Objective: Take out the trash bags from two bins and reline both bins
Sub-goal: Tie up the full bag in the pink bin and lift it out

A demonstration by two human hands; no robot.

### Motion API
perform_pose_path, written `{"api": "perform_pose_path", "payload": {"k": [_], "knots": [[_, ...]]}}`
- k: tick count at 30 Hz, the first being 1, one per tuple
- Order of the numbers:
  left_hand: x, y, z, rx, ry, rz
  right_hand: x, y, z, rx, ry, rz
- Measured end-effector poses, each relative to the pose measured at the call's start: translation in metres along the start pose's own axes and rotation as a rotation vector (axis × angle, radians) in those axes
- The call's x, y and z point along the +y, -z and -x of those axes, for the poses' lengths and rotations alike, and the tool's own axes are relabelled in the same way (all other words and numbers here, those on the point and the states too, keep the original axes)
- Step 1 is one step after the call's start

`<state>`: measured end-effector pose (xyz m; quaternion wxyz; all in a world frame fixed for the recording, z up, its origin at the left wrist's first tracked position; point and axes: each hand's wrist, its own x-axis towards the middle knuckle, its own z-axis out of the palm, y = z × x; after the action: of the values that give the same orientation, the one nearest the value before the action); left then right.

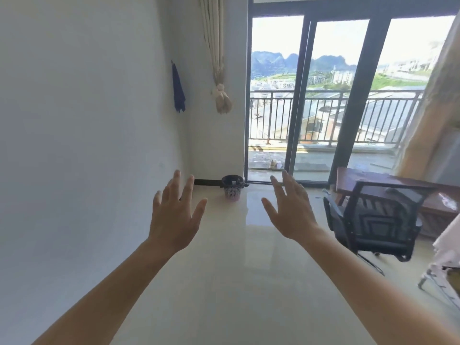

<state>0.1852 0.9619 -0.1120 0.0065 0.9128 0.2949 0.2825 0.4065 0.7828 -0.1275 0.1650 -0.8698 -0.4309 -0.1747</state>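
A small pink lattice bin [233,192] stands on the floor in the far corner, beside the sliding door. A black trash bag [232,181] lines it and folds over its rim. My left hand [175,215] and my right hand [290,210] are stretched out in front of me, both well short of the bin. Both hands hold nothing and their fingers are spread. Only one bin is in view.
A white wall [87,145] runs along the left, with a blue cloth [178,89] hanging on it. A black office chair [373,220] and a wooden desk [398,181] stand at the right. Glass sliding doors [311,95] give onto a balcony. Pale glossy floor [236,282] stretches ahead.
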Motion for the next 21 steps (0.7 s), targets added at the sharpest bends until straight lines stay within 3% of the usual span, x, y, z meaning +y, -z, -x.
{"api": "perform_pose_path", "payload": {"k": [8,21], "knots": [[-0.069,-0.123,-0.224,-0.084,0.019,0.036,0.039,-0.108,-0.216,-0.127,0.052,0.051],[-0.056,-0.391,-0.553,-0.259,-0.028,-0.004,0.222,-0.313,-0.520,-0.207,-0.061,0.019]]}}
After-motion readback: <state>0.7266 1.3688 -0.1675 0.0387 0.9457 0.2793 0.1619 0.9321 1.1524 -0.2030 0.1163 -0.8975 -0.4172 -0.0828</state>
